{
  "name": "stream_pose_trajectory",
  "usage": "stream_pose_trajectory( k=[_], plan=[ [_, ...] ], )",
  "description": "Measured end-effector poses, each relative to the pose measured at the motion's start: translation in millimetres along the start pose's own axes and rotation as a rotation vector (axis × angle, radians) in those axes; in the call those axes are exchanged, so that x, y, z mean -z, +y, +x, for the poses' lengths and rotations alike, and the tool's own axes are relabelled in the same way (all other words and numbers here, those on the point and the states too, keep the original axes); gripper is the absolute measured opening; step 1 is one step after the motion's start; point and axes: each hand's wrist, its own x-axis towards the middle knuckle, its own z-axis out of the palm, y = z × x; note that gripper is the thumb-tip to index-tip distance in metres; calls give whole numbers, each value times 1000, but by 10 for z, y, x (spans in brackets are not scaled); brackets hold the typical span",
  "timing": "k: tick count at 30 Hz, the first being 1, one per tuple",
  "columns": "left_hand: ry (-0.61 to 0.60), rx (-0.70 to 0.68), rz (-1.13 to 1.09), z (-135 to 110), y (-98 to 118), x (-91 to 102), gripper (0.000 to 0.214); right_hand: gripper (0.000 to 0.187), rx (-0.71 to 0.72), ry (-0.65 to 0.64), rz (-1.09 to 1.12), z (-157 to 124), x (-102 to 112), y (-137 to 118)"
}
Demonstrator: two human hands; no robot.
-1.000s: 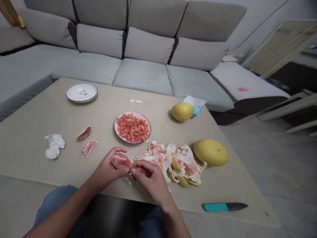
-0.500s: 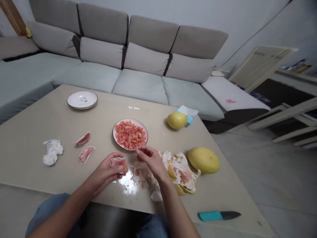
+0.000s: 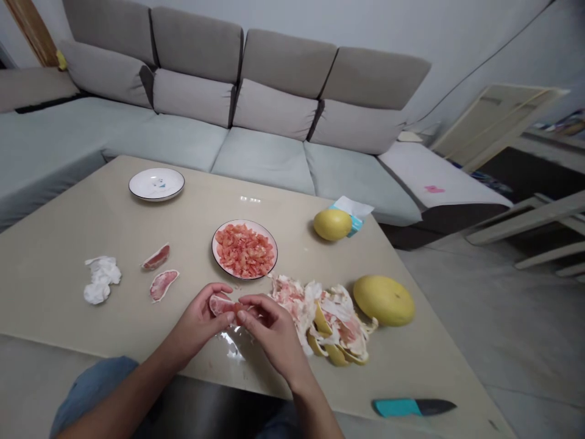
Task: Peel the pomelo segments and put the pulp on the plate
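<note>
My left hand (image 3: 205,318) is closed around a pomelo segment (image 3: 221,305), whose pale skin and pink flesh show between the fingers. Thumb and fingers of my right hand (image 3: 269,323) pinch the segment's right end, so both hands meet over the near part of the table. Just beyond them lies a plate (image 3: 276,256) heaped with pink pomelo pulp (image 3: 244,249). Right beside my right hand spreads a pile of pomelo peel and membrane (image 3: 336,323). Two more pomelo segments (image 3: 163,285) rest on the table to the left.
A white plate (image 3: 141,189) sits at the far left, crumpled tissue (image 3: 101,279) nearer. Two whole yellow pomelos (image 3: 384,300) are on the right, the farther against a tissue pack (image 3: 356,224). A teal-handled knife (image 3: 414,407) lies at the near right. A sofa (image 3: 269,155) stands behind the table (image 3: 192,213).
My right hand has come down and left from near the pulp plate to the segment and now grips its end. My left hand still holds the segment. The view has shifted slightly.
</note>
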Motion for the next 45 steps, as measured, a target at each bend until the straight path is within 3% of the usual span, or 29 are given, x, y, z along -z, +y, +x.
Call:
stream_pose_trajectory(
  k=[8,14,23,27,33,39,42,45],
  plan=[
    [-42,-5,-8,19,-31,20,37,21,-61,-37,130,37,5,9],
    [-67,-17,-21,18,-32,8,36,24,-140,-111,337,72,13,110],
    [-75,-33,-28,28,-51,18,37,26,-209,-122,582,120,-56,267],
    [-53,-16,-68,20,-41,24,38,24,-139,-45,594,104,-91,287],
    [77,34,-187,8,30,-4,42,23,-55,114,597,140,-52,343],
    [63,51,-209,9,40,-9,41,24,-64,146,507,172,-22,372],
    [67,64,-197,21,33,-4,41,25,-33,217,383,251,94,348],
    [92,77,-185,31,29,-1,32,29,41,342,204,502,332,334]
  ],
)
